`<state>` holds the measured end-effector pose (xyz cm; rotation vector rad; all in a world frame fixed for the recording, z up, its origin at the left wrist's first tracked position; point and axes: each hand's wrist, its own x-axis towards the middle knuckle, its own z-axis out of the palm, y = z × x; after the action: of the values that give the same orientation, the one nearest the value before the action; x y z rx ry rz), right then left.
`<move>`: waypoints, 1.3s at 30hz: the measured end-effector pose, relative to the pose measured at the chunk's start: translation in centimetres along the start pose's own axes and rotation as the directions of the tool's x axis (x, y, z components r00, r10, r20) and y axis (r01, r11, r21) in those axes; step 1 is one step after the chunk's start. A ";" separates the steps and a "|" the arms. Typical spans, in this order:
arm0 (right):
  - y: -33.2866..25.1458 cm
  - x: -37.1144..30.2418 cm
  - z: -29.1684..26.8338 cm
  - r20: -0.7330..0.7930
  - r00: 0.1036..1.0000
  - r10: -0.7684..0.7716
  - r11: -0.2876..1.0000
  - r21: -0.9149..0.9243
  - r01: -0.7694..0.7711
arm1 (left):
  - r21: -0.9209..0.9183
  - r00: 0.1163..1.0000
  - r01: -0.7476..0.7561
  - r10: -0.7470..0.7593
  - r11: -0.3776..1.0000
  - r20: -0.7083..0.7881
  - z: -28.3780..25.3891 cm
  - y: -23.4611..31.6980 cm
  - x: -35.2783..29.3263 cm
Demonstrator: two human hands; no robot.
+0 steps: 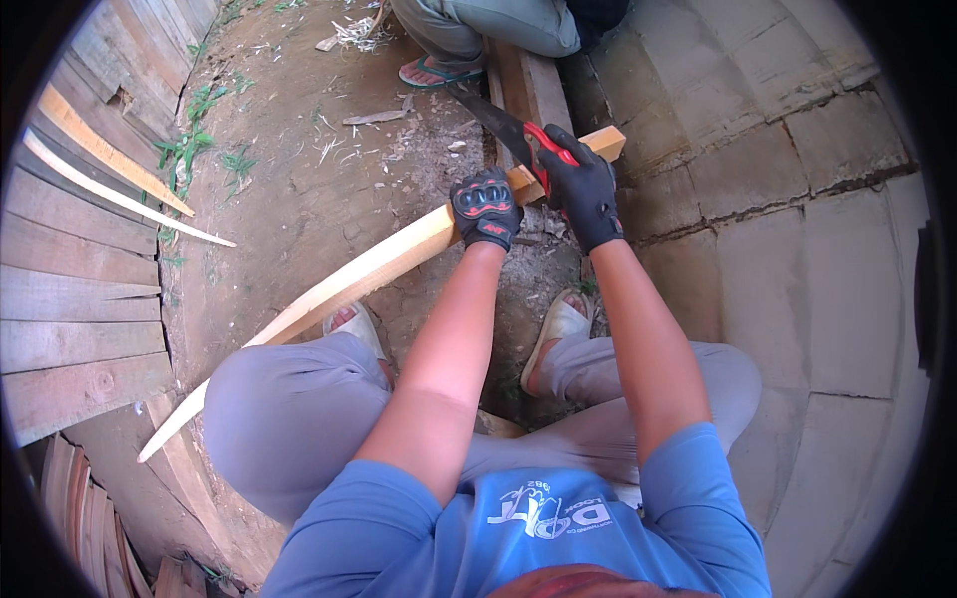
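Note:
My left hand (485, 207), in a black glove with red trim, is closed around a long pale wooden piece (394, 254). That piece slants from a blocky end at the upper right down to a thin, curved tip at the lower left, passing behind my left knee. In my right hand (583, 194), also gloved in black, is a hand saw (495, 125) with a red and black handle. Its dark blade points up and left, away from me. Handle and hand overlap the wood near its thick end; whether the teeth touch it, I cannot tell.
Another person's leg and sandalled foot (439, 72) are at the far side, by a wooden beam (543, 85). Two pale curved strips (120, 159) lean by the plank wall (75, 284) at left. Shavings (357, 35) litter the dirt. Block paving (758, 259) spans the right.

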<state>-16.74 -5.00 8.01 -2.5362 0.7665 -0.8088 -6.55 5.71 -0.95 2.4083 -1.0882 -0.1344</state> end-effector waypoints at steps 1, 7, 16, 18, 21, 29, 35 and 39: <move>0.3 0.2 0.4 0.019 0.996 0.089 0.995 0.040 -0.090 | -0.004 1.000 0.004 -0.004 1.000 -0.005 0.0 0.3 -0.1; 0.5 1.4 1.5 0.082 0.990 0.118 0.993 -0.005 -0.118 | -0.044 1.000 0.020 -0.020 0.999 0.002 0.1 0.1 0.2; 0.2 -0.7 2.0 0.109 0.990 0.094 0.990 0.093 -0.105 | -0.033 1.000 0.006 -0.006 0.999 -0.006 -0.2 -0.1 0.0; 0.9 -0.6 1.7 0.118 0.990 -0.073 0.997 0.014 0.072 | -0.067 1.000 0.012 -0.012 0.998 0.005 -0.2 0.0 0.0; -0.1 -0.2 1.1 0.126 0.992 0.004 0.999 0.052 -0.010 | -0.048 1.000 0.000 -0.001 0.999 -0.011 -0.2 -0.2 -0.1; -1.2 -0.9 0.1 0.102 0.948 0.302 0.922 0.223 -0.318 | 0.005 1.000 0.002 -0.002 1.000 -0.030 0.2 -0.3 -0.1; 1.8 -1.3 0.8 0.014 0.993 0.116 0.967 0.228 -0.116 | -0.006 0.997 0.011 -0.011 1.000 -0.075 0.4 0.0 -0.4; 2.3 -0.9 0.8 0.065 0.987 0.149 0.959 0.233 -0.160 | 0.042 0.992 -0.001 0.007 0.999 -0.123 0.7 -0.3 -0.4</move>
<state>-17.71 -6.10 5.90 -2.2453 0.7906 -0.7393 -6.80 5.84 -1.76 2.4162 -1.0493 0.0378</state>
